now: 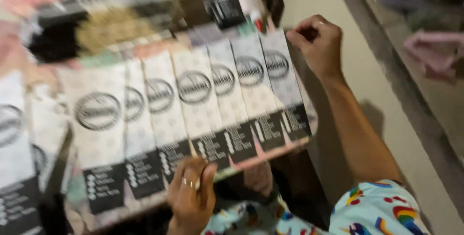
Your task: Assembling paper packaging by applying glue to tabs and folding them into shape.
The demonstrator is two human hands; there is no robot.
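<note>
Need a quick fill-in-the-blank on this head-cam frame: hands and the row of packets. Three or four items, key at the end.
1. The left hand wears a ring and grips the ______ edge of the row of flat packets.
2. The right hand touches the row at its far ______ end.
3. Each packet has a pale body, a dark round emblem and a ______ band at its near end.
4. The sleeve by the right arm is light blue with ______ prints.

Missing words: near; right; black; rainbow

Blurred pink cloth point(432, 51) lying on a grey ledge point(411, 90) at right; pale beige floor point(367, 85) beside it; red-tipped white tube point(251, 0) at top.
</note>
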